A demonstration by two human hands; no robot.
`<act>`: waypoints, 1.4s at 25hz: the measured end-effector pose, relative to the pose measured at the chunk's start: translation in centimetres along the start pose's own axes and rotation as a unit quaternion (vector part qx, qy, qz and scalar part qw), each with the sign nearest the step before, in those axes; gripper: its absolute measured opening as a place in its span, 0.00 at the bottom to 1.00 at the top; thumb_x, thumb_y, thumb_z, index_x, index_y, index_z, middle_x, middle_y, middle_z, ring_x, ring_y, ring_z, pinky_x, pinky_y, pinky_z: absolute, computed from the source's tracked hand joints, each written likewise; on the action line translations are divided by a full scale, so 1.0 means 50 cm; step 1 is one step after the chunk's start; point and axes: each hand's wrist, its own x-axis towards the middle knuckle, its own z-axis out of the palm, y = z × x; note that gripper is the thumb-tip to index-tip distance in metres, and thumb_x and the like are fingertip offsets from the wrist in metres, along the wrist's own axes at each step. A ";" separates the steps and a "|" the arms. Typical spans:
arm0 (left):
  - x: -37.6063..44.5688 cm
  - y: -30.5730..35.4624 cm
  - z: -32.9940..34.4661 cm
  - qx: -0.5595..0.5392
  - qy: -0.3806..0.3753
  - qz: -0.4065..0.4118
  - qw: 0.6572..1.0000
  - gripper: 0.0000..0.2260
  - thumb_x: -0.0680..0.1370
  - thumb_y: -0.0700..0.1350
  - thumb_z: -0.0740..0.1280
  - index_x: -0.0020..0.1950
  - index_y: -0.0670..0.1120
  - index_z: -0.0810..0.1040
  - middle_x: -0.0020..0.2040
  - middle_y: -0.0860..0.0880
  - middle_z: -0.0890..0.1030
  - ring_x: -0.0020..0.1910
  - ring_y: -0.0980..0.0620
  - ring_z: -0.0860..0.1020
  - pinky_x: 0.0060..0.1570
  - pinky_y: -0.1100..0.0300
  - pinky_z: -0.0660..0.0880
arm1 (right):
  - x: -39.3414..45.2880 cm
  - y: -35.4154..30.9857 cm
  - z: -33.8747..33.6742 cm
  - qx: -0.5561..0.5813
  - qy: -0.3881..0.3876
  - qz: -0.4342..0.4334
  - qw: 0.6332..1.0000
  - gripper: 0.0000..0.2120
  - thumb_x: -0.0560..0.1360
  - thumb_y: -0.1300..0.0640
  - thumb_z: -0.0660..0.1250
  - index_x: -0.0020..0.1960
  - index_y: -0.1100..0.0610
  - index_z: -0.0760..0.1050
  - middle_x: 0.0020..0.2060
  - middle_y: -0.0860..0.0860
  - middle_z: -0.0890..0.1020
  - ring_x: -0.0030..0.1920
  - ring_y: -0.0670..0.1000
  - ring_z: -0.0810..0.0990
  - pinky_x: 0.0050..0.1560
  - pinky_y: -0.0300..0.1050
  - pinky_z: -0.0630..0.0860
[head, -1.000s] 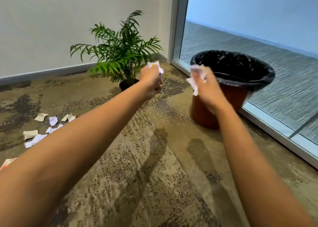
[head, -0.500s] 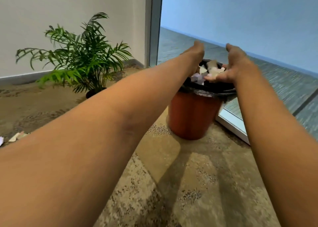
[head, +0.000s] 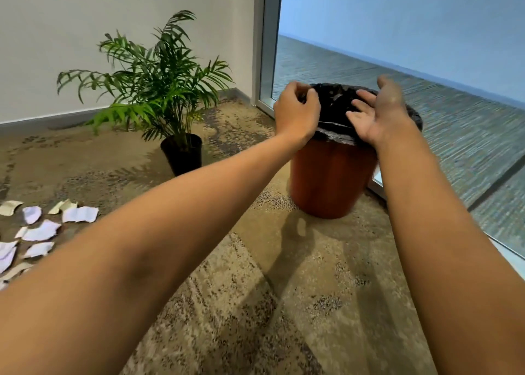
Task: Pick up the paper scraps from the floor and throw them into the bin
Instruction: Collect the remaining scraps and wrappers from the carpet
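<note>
Left hand: the left hand (head: 295,113) hangs over the near-left rim of the bin (head: 332,176), fingers curled inward; I see no paper in it, so it looks closed on nothing.
Right hand: the right hand (head: 377,113) is spread flat, palm turned inward, fingers straight above the bin's mouth and holding nothing.
Why so: both hands are over the black liner (head: 335,136), which I take to mean a load has just been let go into it.
Bin: directly under and between the two hands, its liner folded over the rim.
Paper scraps: the paper scraps (head: 42,229) lie scattered on the carpet (head: 255,303), well apart from both hands, far off to the left hand's side and nearer the person.
Plant: a potted plant (head: 159,90) stands beyond the left hand's side.
</note>
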 end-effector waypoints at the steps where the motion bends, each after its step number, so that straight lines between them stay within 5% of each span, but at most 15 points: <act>1: -0.011 -0.012 -0.020 0.003 0.022 0.026 0.999 0.07 0.79 0.43 0.63 0.53 0.45 0.79 0.47 0.53 0.79 0.47 0.56 0.75 0.47 0.64 0.69 | -0.012 0.006 0.013 0.000 -0.002 -0.014 1.000 0.26 0.82 0.45 0.54 0.73 0.62 0.65 0.74 0.60 0.62 0.77 0.58 0.55 0.73 0.48 0.59; 5: -0.050 -0.063 -0.116 0.013 0.075 0.002 0.997 0.11 0.78 0.38 0.61 0.57 0.48 0.76 0.54 0.53 0.77 0.57 0.55 0.73 0.54 0.61 0.69 | -0.058 0.038 0.090 -0.010 -0.025 -0.069 0.997 0.19 0.81 0.51 0.57 0.68 0.58 0.70 0.69 0.55 0.70 0.73 0.55 0.64 0.69 0.45 0.64; 9: -0.089 -0.100 -0.287 0.077 0.140 -0.014 0.987 0.12 0.78 0.38 0.61 0.59 0.48 0.76 0.59 0.50 0.78 0.56 0.56 0.74 0.54 0.61 0.71 | -0.115 0.128 0.202 -0.035 -0.049 -0.050 0.997 0.07 0.79 0.54 0.61 0.53 0.55 0.75 0.50 0.50 0.77 0.50 0.49 0.77 0.42 0.37 0.71; 12: -0.134 -0.132 -0.425 0.137 0.171 -0.028 0.975 0.12 0.77 0.37 0.61 0.58 0.46 0.76 0.56 0.51 0.78 0.54 0.57 0.74 0.53 0.62 0.72 | -0.149 0.224 0.266 -0.069 -0.071 -0.039 0.994 0.06 0.78 0.56 0.63 0.42 0.53 0.74 0.35 0.47 0.74 0.33 0.45 0.70 0.33 0.36 0.67; 17: -0.242 -0.193 -0.642 0.207 0.259 -0.111 0.937 0.14 0.77 0.38 0.62 0.62 0.43 0.74 0.63 0.46 0.77 0.63 0.49 0.74 0.59 0.58 0.71 | -0.217 0.404 0.334 -0.137 -0.114 0.018 0.984 0.02 0.76 0.57 0.63 0.45 0.53 0.74 0.32 0.48 0.71 0.29 0.45 0.67 0.25 0.36 0.64; 22: -0.378 -0.287 -0.766 0.344 0.280 -0.275 0.853 0.24 0.78 0.45 0.61 0.74 0.43 0.63 0.72 0.42 0.69 0.68 0.41 0.70 0.65 0.49 0.69 | -0.279 0.579 0.316 -0.310 -0.151 -0.040 0.938 0.08 0.78 0.59 0.64 0.54 0.55 0.80 0.45 0.50 0.80 0.42 0.46 0.76 0.45 0.41 0.72; 26: -0.508 -0.350 -0.804 0.378 0.283 -0.299 0.829 0.32 0.78 0.48 0.63 0.79 0.47 0.53 0.76 0.44 0.64 0.72 0.42 0.67 0.69 0.47 0.65 | -0.362 0.709 0.256 -0.433 -0.239 -0.096 0.864 0.08 0.78 0.60 0.64 0.55 0.54 0.78 0.45 0.46 0.81 0.35 0.42 0.75 0.31 0.31 0.71; 28: -0.567 -0.368 -0.817 0.415 0.270 -0.300 0.815 0.34 0.78 0.52 0.63 0.80 0.48 0.51 0.78 0.45 0.61 0.76 0.44 0.61 0.75 0.47 0.57 | -0.389 0.753 0.234 -0.470 -0.284 -0.109 0.829 0.08 0.79 0.59 0.63 0.56 0.55 0.77 0.50 0.48 0.80 0.42 0.44 0.76 0.38 0.32 0.74; 31: -0.663 -0.392 -0.823 0.529 0.245 -0.347 0.735 0.38 0.78 0.61 0.56 0.81 0.46 0.45 0.81 0.45 0.50 0.80 0.45 0.47 0.77 0.44 0.43 | -0.423 0.801 0.219 -0.502 -0.337 -0.113 0.788 0.09 0.80 0.56 0.62 0.57 0.57 0.76 0.55 0.53 0.78 0.52 0.50 0.77 0.55 0.46 0.75; 35: -0.753 -0.402 -0.801 0.581 0.245 -0.424 0.651 0.44 0.73 0.73 0.45 0.79 0.47 0.36 0.79 0.42 0.34 0.77 0.41 0.34 0.73 0.39 0.32 | -0.470 0.839 0.222 -0.532 -0.397 -0.121 0.738 0.14 0.79 0.55 0.63 0.63 0.59 0.72 0.60 0.54 0.74 0.59 0.51 0.74 0.64 0.49 0.72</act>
